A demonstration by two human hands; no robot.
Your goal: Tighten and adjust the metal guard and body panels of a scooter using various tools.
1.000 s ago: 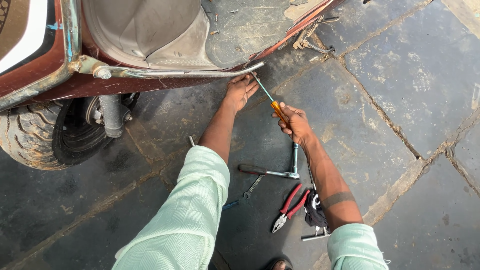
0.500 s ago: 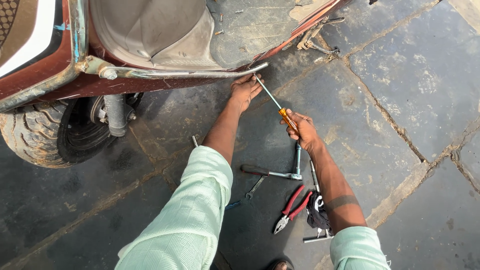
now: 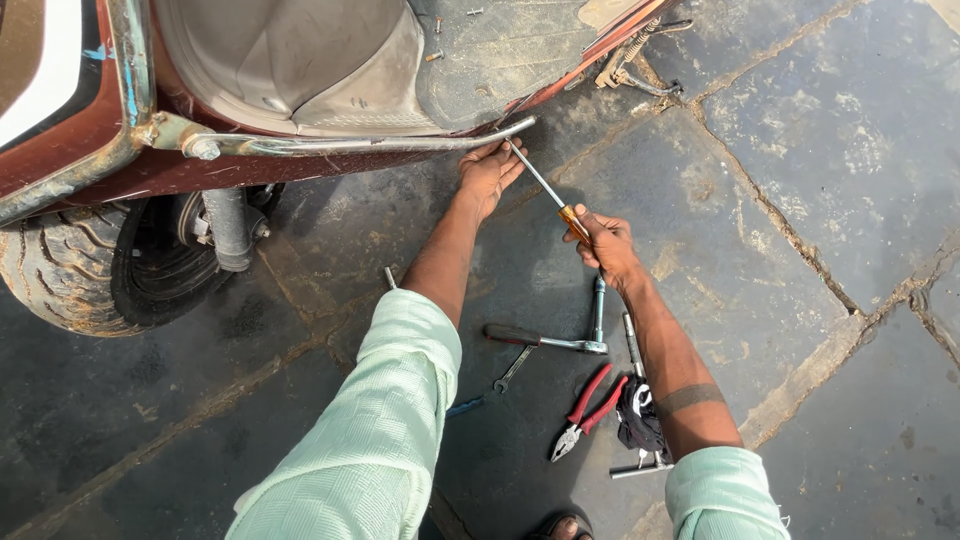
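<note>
Right hand clenched around orange-handled steel screwdriver, tip at chrome guard rail of maroon scooter. Left hand fingers loose, pressing rail end. Red-handled pliers on stone floor.

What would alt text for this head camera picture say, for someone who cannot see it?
A person's right hand holds a screwdriver against the lower edge of a maroon scooter, with the left hand at its tip. Red pliers, a wrench and a socket tool lie on the stone floor.
</note>
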